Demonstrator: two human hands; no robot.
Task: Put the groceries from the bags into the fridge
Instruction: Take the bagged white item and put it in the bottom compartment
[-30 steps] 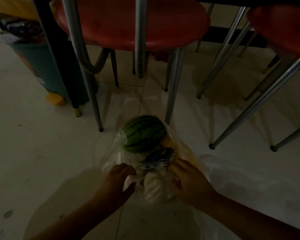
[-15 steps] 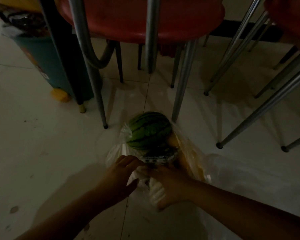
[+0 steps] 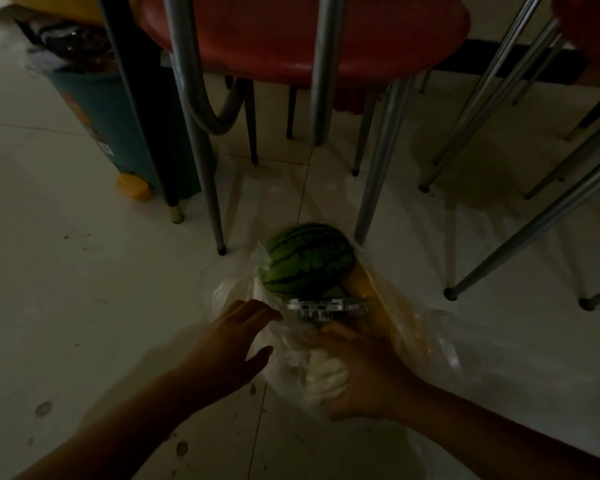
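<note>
A clear plastic bag (image 3: pixel 426 337) lies on the tiled floor. At its far end sits a small striped watermelon (image 3: pixel 307 259), with a yellow-orange fruit (image 3: pixel 359 285) beside it and a clear plastic box (image 3: pixel 326 308) in front of it. A white lumpy item (image 3: pixel 326 374) lies nearest me inside the bag. My right hand (image 3: pixel 364 372) curls around that white item through the plastic. My left hand (image 3: pixel 222 344) hovers at the bag's left edge with its fingers spread, holding nothing.
Red chairs (image 3: pixel 291 32) on metal legs (image 3: pixel 378 161) stand right behind the bag. A dark table leg (image 3: pixel 139 109) and a teal bin (image 3: pixel 118 133) with a yellow pedal stand at the left. More chair legs (image 3: pixel 520 233) slant at the right.
My right hand has slid left and closer, closing around the white item. My left hand has opened and spread at the bag's left edge. The view has moved nearer the bag.
</note>
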